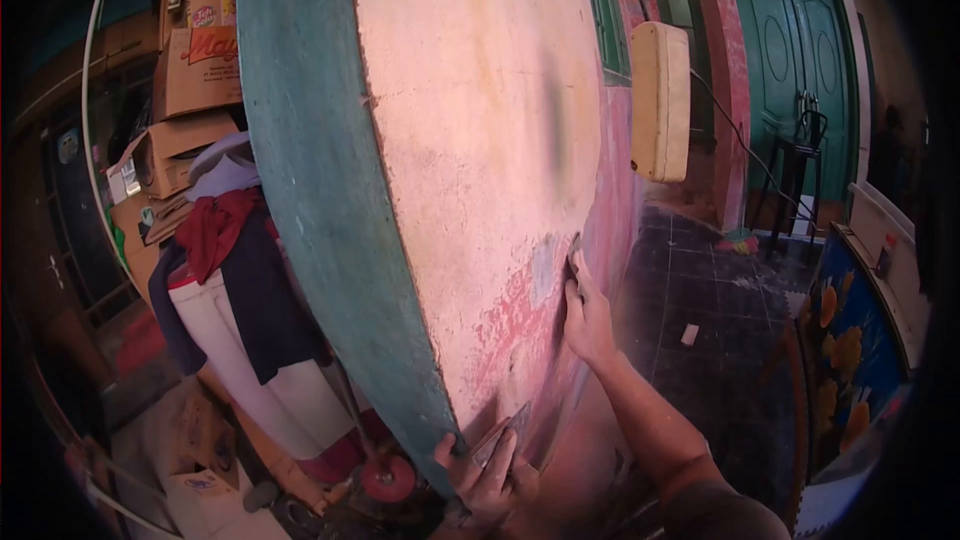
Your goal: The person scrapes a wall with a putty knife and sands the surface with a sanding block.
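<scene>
A wall [480, 120] with a pale, worn coat stands before me, patchy pink on its lower part and with a grey patch beside my right hand. My left hand [487, 480] is low by the wall's bottom corner, its fingers closed round a flat scraper [500, 435] with a greyish blade. Higher up, my right hand [588, 315] is pressed against the wall's right side. Its fingers are closed on a small dark, flat piece at the fingertips, whose kind I cannot make out. A teal-painted band [320, 180] runs along the wall's left edge.
To the left, clothes [225, 230] drape over a pale padded object, with cardboard boxes [205, 70] stacked behind. A yellowish box [660, 100] juts out at right. Beyond are dark floor tiles [665, 290], a black stool [797, 170], green doors [790, 50] and a floral painting [850, 340].
</scene>
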### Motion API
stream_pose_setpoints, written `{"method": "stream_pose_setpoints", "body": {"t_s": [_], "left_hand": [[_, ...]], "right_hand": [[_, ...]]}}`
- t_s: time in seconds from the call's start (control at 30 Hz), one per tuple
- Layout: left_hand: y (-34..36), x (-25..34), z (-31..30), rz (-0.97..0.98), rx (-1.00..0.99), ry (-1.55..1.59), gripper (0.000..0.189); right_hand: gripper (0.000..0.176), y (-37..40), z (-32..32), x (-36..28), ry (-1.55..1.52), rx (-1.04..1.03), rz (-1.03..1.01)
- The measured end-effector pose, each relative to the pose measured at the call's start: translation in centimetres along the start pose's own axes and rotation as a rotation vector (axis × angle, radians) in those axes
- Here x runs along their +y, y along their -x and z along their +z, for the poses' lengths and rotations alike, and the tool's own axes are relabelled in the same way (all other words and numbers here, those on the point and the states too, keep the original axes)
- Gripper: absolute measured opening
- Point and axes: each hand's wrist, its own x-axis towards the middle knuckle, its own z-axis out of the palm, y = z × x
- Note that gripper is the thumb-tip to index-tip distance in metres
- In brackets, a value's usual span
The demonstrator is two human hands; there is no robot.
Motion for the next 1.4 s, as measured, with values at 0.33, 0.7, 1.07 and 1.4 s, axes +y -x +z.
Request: {"method": "stream_pose_setpoints", "body": {"t_s": [0.33,0.7,1.07,1.4], "left_hand": [[-1.2,-0.2,0.9,0.093,0.024,-0.105,0.036],[-1.1,-0.7,2.2,0.152,0.096,-0.158,0.034],[-0.8,-1.5,3.7,0.201,0.17,-0.151,0.033],[0.0,-1.4,3.3,0.211,0.182,-0.145,0.032]], "right_hand": [[0.068,-5.4,-2.3,-1.9,0.28,-0.057,-0.35],[0.069,-7.1,-0.8,3.3,0.218,0.172,-0.177],[0.065,-6.6,-1.2,5.0,0.188,0.144,0.026],[0.069,-6.6,0.3,2.2,0.255,0.169,-0.255]]}}
